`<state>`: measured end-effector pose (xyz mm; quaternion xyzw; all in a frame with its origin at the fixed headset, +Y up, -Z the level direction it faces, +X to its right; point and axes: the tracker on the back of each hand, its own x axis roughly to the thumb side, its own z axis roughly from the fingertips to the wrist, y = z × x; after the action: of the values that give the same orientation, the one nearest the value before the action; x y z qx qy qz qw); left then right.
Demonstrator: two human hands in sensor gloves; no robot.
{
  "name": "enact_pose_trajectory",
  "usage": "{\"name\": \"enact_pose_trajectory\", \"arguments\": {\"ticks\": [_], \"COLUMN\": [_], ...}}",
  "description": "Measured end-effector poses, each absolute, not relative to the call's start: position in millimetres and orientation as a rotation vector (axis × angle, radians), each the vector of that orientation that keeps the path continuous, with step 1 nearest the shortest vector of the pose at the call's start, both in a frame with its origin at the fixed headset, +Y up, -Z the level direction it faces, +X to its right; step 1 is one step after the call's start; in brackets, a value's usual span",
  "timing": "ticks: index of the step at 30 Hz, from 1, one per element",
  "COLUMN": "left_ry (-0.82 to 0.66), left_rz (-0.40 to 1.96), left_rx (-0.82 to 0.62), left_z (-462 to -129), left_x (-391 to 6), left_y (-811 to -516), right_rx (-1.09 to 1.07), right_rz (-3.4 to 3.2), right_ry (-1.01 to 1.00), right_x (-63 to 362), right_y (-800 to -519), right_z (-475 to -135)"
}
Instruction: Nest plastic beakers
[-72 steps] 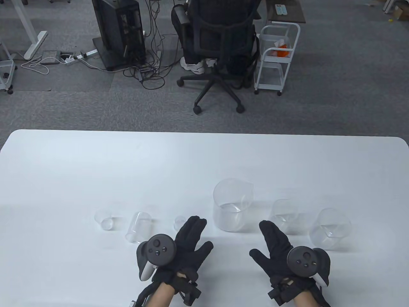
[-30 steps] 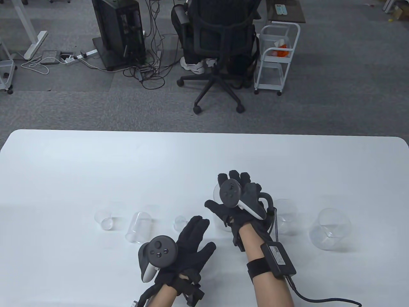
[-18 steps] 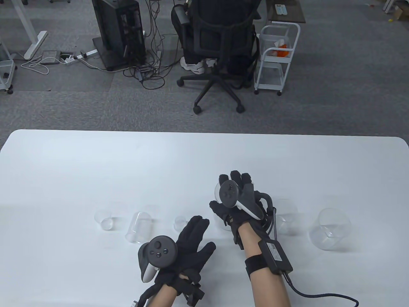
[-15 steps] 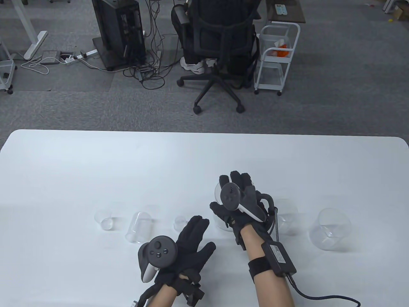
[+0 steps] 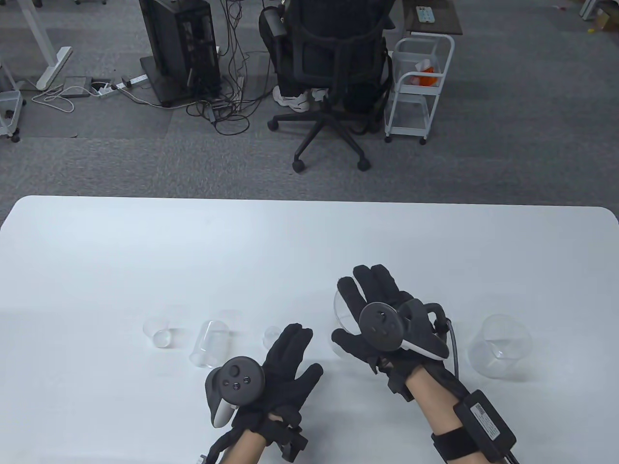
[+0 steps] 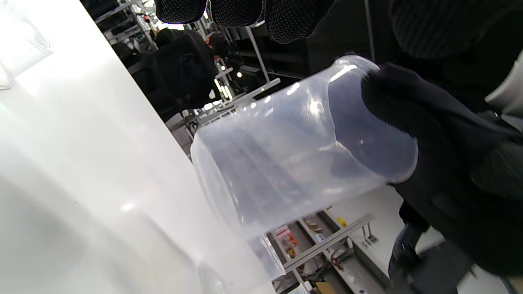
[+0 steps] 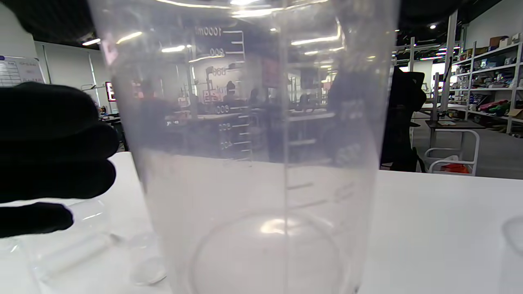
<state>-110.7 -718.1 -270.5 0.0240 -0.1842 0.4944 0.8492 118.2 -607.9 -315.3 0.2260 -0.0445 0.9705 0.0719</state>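
The large clear 1000 ml beaker (image 5: 344, 314) is gripped by my right hand (image 5: 351, 309), fingers over its far side and thumb on its near side. It fills the right wrist view (image 7: 253, 143), with my thumb (image 7: 49, 139) at the left. The left wrist view shows the beaker (image 6: 286, 155) with my right hand (image 6: 441, 163) around its upper part; I cannot tell whether its base touches the table. My left hand (image 5: 304, 350) rests flat and empty on the table. A tiny beaker (image 5: 272, 336) stands just beyond its fingertips.
To the left a small beaker (image 5: 157, 331) stands upright and a taller one (image 5: 209, 343) lies on its side. A mid-size beaker (image 5: 499, 345) stands at the right. Another beaker between it and the large one is hidden behind my right hand. The white table (image 5: 145, 251) ends beyond.
My right hand reached up from the table edge and took hold of the large beaker. It has since brought the beaker nearer and slightly right. The left hand has stayed put.
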Motion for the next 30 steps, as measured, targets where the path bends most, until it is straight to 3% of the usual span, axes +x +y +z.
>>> {"name": "enact_pose_trajectory", "arguments": {"ticks": [12,18,30], "left_ry": [-0.383,-0.380,-0.386], "left_rz": [1.037,1.041,1.035], "left_rx": [0.048,0.047,0.045], "left_z": [-271,-271,-271], "left_x": [-112,-112,-111], "left_y": [-718,-718,-718], "right_rx": [0.749,0.758,0.760], "right_rz": [2.940,2.927,2.893], "right_ry": [-0.003,0.030,0.034], "right_x": [129,127,134], "right_y": [-666,-679,-670], "right_z": [-288,-286,-283]}}
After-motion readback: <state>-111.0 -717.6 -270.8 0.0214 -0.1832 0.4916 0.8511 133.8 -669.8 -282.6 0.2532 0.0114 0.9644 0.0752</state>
